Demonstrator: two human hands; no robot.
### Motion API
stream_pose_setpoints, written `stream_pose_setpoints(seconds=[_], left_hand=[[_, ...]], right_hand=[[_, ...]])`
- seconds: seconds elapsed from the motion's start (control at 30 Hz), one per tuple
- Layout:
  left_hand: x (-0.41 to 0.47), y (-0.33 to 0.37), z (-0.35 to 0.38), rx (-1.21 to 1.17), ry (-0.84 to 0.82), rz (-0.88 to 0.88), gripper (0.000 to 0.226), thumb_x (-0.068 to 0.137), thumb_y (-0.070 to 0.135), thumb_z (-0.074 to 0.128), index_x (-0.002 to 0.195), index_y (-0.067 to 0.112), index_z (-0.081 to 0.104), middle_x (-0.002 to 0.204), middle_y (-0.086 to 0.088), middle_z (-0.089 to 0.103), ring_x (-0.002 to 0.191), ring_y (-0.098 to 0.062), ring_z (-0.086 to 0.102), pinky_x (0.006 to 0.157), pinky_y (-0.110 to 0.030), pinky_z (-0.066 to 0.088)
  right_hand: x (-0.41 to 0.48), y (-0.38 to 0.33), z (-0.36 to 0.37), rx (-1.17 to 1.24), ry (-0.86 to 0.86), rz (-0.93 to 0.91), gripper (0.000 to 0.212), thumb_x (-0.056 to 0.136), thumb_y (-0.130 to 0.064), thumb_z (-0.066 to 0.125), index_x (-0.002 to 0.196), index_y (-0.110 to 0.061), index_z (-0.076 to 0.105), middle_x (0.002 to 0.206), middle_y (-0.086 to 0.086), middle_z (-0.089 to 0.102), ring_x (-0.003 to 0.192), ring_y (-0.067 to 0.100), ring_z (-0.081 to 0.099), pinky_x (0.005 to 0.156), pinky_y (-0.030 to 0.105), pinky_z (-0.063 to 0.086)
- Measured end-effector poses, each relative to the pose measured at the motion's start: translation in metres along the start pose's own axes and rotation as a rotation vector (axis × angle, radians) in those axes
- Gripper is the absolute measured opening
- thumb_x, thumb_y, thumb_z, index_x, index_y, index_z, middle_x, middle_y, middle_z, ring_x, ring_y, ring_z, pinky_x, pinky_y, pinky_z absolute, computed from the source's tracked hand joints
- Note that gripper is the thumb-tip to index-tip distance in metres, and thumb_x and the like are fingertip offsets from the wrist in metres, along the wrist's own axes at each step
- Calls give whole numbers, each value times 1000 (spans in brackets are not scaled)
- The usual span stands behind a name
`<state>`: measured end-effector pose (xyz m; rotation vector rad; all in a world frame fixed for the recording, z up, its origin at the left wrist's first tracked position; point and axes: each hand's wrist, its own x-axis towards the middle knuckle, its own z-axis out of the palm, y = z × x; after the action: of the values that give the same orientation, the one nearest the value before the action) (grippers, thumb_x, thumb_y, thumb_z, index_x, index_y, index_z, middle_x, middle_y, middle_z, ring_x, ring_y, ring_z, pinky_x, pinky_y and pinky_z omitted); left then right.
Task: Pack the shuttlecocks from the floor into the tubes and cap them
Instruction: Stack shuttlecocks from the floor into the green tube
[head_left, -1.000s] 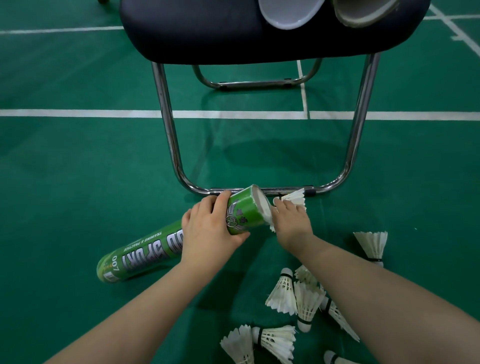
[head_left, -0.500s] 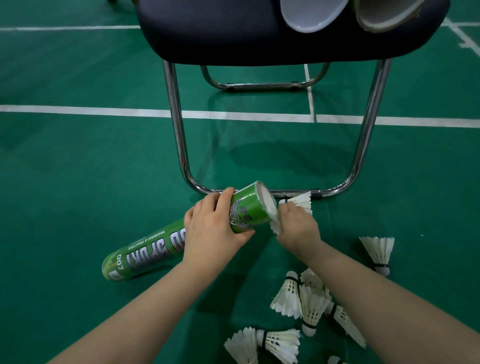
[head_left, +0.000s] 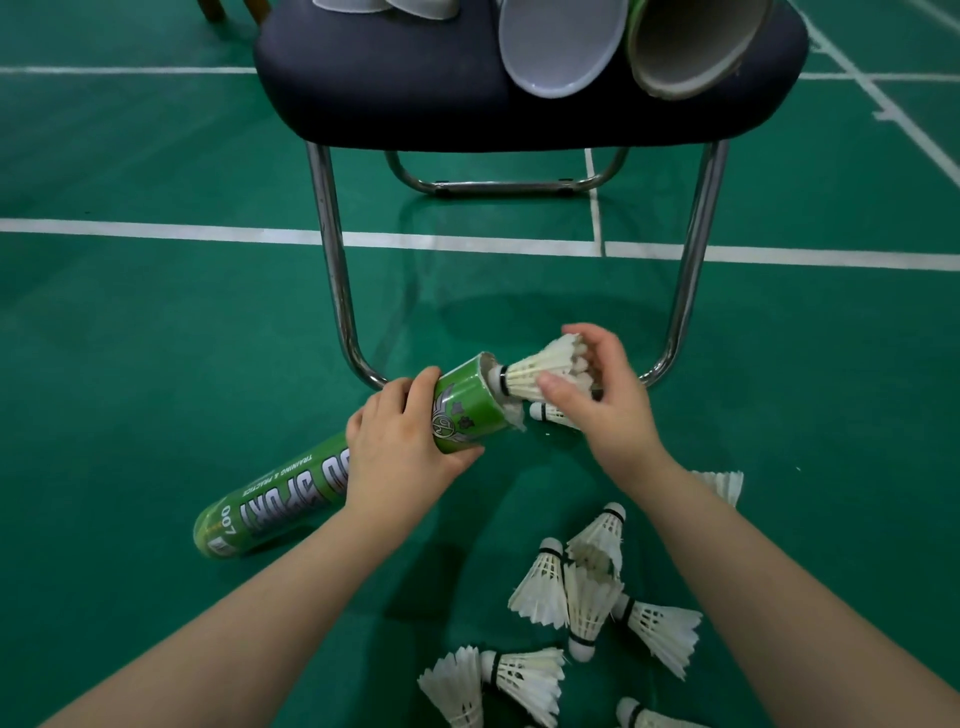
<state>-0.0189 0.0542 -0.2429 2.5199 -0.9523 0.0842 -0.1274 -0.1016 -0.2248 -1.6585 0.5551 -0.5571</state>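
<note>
A green shuttlecock tube lies slanted on the floor, its open mouth raised toward the chair. My left hand grips the tube near that mouth. My right hand holds a white shuttlecock by its feathers, cork end at the tube's mouth. A second shuttlecock shows just under that hand. Several loose shuttlecocks lie on the floor below my right forearm.
A dark padded chair on chrome legs stands right behind the hands. On its seat lie a white cap and another open tube. White court lines cross the green floor.
My right hand has opened up around the feathers and the shuttlecock's cork now sits at the tube's mouth. The view has moved closer and tilted up toward the chair.
</note>
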Motion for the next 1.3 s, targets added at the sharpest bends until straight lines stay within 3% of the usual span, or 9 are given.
stream_pose_setpoints(seconds=[0.17,0.4,0.5,0.6,0.83,0.97,1.07,1.13,1.3], left_hand=[[-4,8,3,-19,26,37,84,51,40,83,124,14,49,108,-10,57,99,-34,52,86,-47,38],[-7,15,9,-22,21,84,84,51,41,82,123,14,49,106,-9,58,97,-34,54,85,-47,39],[-3,17,7,-49,7,64,82,56,44,78,126,15,47,111,-8,56,102,-32,51,88,-46,36],[1,16,4,-71,17,47,83,57,48,74,127,14,47,112,-10,56,103,-33,51,88,-47,36],[0,8,8,-121,29,90,86,55,66,51,120,9,51,114,-10,59,103,-33,55,90,-45,37],[-7,5,10,-123,33,150,82,57,64,53,118,9,50,112,-8,62,103,-25,54,89,-40,35],[-13,1,16,-84,8,195,88,46,54,77,117,10,49,110,-7,62,102,-25,55,87,-39,37],[-12,0,18,-65,-20,211,93,41,48,84,117,7,51,113,-9,60,103,-28,56,88,-40,38],[3,4,15,-46,-24,179,95,40,49,84,115,1,52,108,-15,58,94,-35,58,82,-46,45]], right_hand=[[-10,10,9,-8,-56,35,55,56,-55,70,106,-49,49,110,-4,59,102,16,60,92,43,49],[-24,7,26,-52,-55,4,84,70,-63,50,142,-27,30,141,-15,31,133,4,32,111,32,29],[-36,9,34,-148,129,-203,68,81,-49,47,140,-23,29,143,-11,33,135,5,29,112,31,26],[-39,17,35,-282,242,-406,44,84,-36,48,121,-13,56,118,-8,55,112,4,49,99,50,39],[-24,-1,28,-200,-200,-154,51,75,-59,47,88,-14,66,82,4,64,82,24,57,76,49,46],[-9,-4,28,-186,-510,168,61,55,-75,58,88,-24,69,93,4,70,92,20,64,87,47,50],[-4,1,33,-200,-665,298,82,44,-84,64,94,-19,69,101,4,69,99,20,64,93,44,49],[-7,3,33,-217,-569,243,72,55,-76,63,90,-14,70,98,7,69,94,20,64,92,44,49],[-3,18,19,250,332,118,22,90,-29,57,74,-16,66,71,-4,64,72,10,59,72,25,49]])
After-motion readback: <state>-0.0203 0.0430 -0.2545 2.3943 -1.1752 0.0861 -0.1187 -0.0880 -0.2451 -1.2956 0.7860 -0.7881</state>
